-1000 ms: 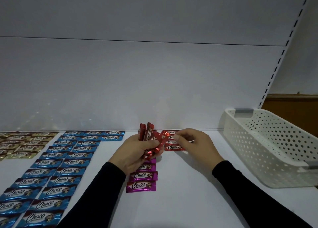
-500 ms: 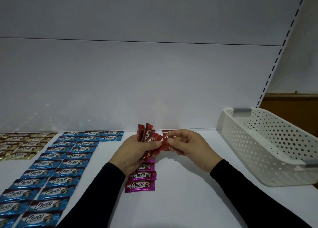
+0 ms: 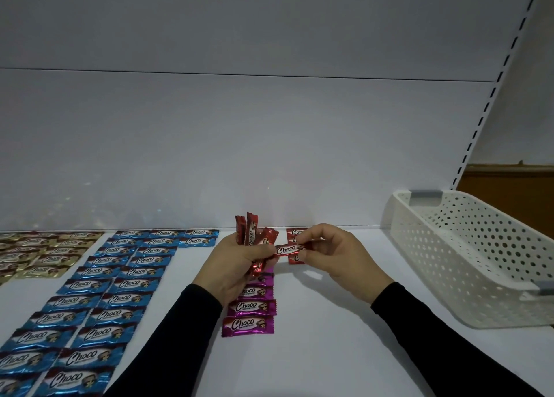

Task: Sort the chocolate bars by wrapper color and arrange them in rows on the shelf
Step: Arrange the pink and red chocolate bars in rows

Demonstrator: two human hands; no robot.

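Note:
My left hand point(image 3: 238, 264) grips a bunch of red chocolate bars point(image 3: 251, 231) that stand upright out of the fist. My right hand point(image 3: 332, 255) pinches one red bar point(image 3: 286, 250) by its right end, held level between the two hands, its left end at my left thumb. Behind it, red bars point(image 3: 295, 233) lie in a short column on the white shelf point(image 3: 329, 336). A column of purple bars point(image 3: 248, 326) runs toward me below my left hand. Blue bars point(image 3: 120, 282) fill two long columns at the left, and gold bars point(image 3: 39, 252) lie at the far left.
A white perforated plastic basket point(image 3: 479, 258) stands on the shelf at the right, its inside hidden from here. The white back panel point(image 3: 269, 141) rises right behind the rows. A slotted upright point(image 3: 494, 90) runs up the right side.
My right hand came back from the red column to the bunch in my left hand and now pinches a single red bar, drawn out sideways to the right.

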